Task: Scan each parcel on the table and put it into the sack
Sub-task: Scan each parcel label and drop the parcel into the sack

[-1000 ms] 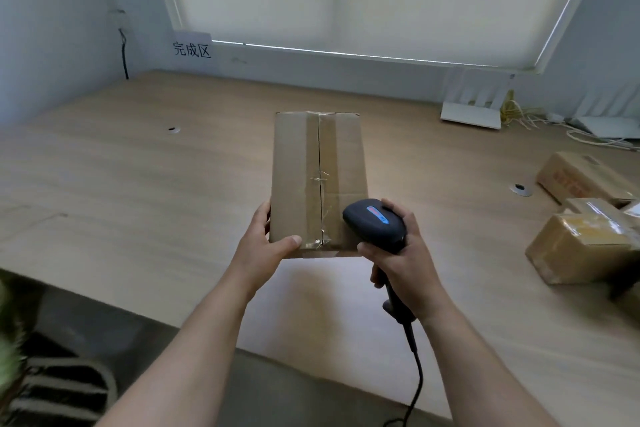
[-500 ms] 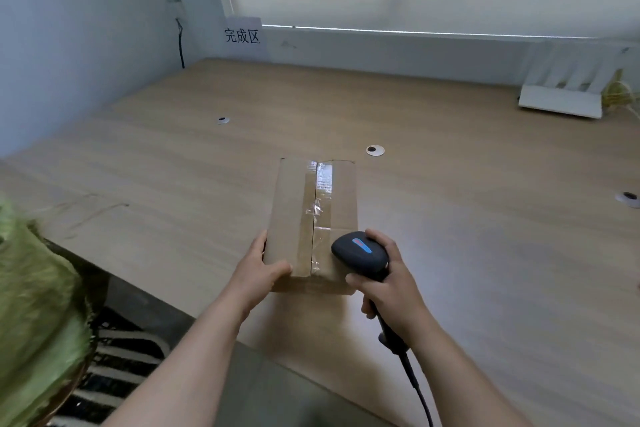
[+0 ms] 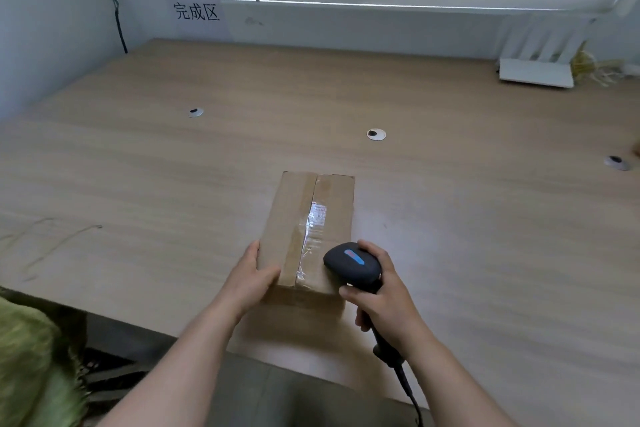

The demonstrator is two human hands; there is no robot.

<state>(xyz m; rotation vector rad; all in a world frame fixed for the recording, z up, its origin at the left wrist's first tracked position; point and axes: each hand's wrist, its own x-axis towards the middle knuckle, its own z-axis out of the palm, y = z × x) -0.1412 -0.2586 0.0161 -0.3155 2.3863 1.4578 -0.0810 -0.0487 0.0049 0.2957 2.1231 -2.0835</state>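
Cardboard parcel [image 3: 311, 236] in left hand [image 3: 250, 279] grip at near corner; right hand [image 3: 384, 305] clenched round scanner [image 3: 351, 265].

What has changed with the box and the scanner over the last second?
The view swung left: the parcels at the right left the frame and the green sack came in. The left hand holds the box and the right hand the scanner, as before.
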